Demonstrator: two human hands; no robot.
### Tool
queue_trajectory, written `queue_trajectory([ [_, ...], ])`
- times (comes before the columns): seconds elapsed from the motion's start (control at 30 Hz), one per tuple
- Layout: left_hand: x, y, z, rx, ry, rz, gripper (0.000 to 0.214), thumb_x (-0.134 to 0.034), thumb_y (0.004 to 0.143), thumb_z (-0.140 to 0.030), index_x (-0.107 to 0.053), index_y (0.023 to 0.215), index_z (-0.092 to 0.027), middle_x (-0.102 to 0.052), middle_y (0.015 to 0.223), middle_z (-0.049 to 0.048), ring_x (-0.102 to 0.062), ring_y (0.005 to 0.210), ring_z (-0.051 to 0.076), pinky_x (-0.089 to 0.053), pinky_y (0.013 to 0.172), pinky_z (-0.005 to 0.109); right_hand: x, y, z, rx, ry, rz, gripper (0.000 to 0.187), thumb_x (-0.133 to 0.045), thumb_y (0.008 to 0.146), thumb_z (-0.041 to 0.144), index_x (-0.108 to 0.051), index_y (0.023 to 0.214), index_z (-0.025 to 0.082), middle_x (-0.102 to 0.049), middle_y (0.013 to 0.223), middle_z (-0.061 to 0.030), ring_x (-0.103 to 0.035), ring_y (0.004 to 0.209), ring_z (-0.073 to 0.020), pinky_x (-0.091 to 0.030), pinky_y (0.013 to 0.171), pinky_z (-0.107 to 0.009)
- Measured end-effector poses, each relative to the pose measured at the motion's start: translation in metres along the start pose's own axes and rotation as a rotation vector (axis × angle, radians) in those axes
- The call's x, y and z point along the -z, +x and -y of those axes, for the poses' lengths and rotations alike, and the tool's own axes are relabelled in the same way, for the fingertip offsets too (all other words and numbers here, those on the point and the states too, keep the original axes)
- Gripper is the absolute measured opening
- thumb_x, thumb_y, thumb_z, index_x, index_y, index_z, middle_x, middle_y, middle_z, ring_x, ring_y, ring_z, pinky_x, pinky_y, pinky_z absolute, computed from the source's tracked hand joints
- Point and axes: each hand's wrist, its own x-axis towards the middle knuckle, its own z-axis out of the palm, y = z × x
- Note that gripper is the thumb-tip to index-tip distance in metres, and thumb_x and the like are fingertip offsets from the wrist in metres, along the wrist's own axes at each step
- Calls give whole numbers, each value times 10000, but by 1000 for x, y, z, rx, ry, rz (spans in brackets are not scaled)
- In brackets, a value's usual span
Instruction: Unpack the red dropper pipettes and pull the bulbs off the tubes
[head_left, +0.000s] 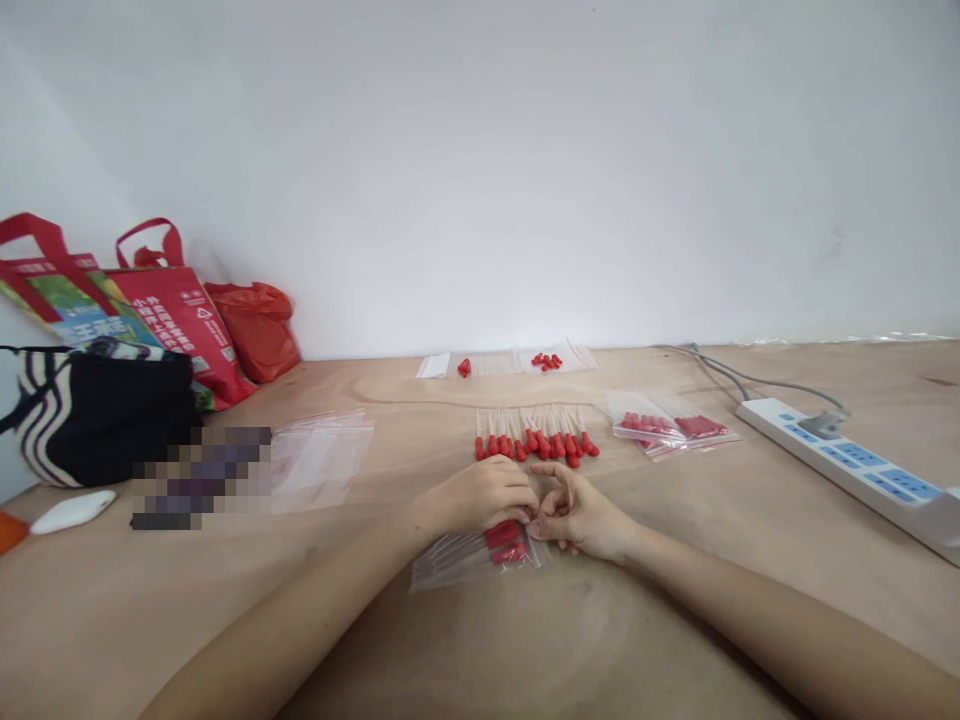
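A clear zip bag lies on the table in front of me, with red rubber bulbs inside. My left hand reaches over the bag's upper part, its fingers curled down at the right-hand edge. My right hand meets it there, thumb and fingers pinched on that same edge; the fingertips partly hide each other. Just beyond my hands is a row of droppers with red bulbs toward me and thin pale tubes pointing away.
Filled zip bags lie right of the droppers, flat bags to the left. More red bulbs and thin tubes rest near the wall. A power strip is at right; a black bag and red shopping bag stand at left.
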Motion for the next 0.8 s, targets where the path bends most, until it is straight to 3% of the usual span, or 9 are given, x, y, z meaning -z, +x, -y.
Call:
queue_trajectory([
  [0.5,1,2,-5,43,29,36,132,-464,820,-133,-484,693,-163,-547,701,8,-461,679,133,-389,663,234,1,1,2,1,-53,6,593,-570,590,173,-303,1119,175,-532,568,97,-443,361,-45,-299,328,-151],
  [0.8,0,0,-4,48,60,30,174,-434,814,-99,-452,654,-164,-524,644,-1,-451,609,124,-375,598,228,2,1,2,-2,-34,-28,555,-492,559,125,-305,1078,177,-491,520,124,-451,359,-52,-296,325,-151],
])
